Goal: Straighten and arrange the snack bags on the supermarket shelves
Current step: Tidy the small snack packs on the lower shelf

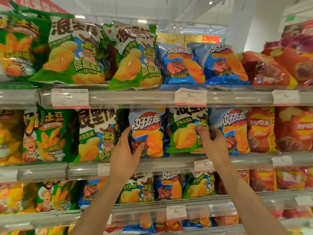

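Note:
On the middle shelf [152, 164] a blue chip bag [149, 126] stands upright, and my left hand [126, 151] grips its lower left side. Right beside it stands a green corn-flavour bag [183, 133]. My right hand [211, 143] holds that green bag at its right edge, thumb on the front. Another blue bag [234, 128] stands just right of my right hand. A green frog-mascot bag [96, 134] stands left of my left hand.
The upper shelf [135, 97] carries green, blue and red bags, several leaning forward. Red Lay's bags [260, 129] fill the right of the middle shelf. A lower shelf [152, 206] holds mixed bags. Price tags [190, 96] hang on the shelf rails.

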A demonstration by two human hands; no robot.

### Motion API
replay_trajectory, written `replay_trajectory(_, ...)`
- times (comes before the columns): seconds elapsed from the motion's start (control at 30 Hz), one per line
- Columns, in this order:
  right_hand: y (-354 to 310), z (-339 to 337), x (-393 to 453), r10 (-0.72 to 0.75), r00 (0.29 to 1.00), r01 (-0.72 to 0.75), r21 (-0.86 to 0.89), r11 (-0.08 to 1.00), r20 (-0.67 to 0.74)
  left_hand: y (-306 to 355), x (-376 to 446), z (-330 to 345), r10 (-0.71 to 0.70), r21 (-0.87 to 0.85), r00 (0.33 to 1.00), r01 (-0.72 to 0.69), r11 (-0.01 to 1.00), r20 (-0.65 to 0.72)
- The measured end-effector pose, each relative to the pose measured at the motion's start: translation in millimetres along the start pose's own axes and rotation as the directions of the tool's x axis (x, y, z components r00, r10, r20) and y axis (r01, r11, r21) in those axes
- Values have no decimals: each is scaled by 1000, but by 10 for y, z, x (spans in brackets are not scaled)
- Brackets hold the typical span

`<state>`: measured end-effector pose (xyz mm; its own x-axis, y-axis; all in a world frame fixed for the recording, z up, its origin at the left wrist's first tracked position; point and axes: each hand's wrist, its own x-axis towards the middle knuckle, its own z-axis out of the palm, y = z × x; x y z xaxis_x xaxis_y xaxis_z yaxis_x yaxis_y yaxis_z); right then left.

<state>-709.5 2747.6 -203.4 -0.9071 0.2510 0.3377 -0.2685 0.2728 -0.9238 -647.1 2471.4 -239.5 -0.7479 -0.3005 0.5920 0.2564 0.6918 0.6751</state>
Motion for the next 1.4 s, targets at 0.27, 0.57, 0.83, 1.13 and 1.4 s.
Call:
replay_trajectory(0.27, 127, 17, -372, 88, 996, -89, 110, 990, 10, 117, -87, -40, 109, -86, 971, -130, 988, -213)
replay_trajectory(0.57, 163, -89, -578, 149, 981, -167, 152, 974, 126, 598, 17, 109, -6, -323, 958, 103, 941, 287)
replay_trajectory(0.83, 186, -235, -676, 206, 930, -249, 108, 963, 305, 774, 80, 281, -13, -274, 865, 173, 946, 501)
replay_trajectory(1.13, 33, -270, -621, 155, 847, -193, 22, 981, 509, 621, 3, 86, -50, -366, 913, 211, 906, 404)
replay_trajectory(1.4, -232, 55, -452, 116, 656, -59, -103, 993, 746, 207, -25, -517, -117, -324, 947, 216, 921, 299)
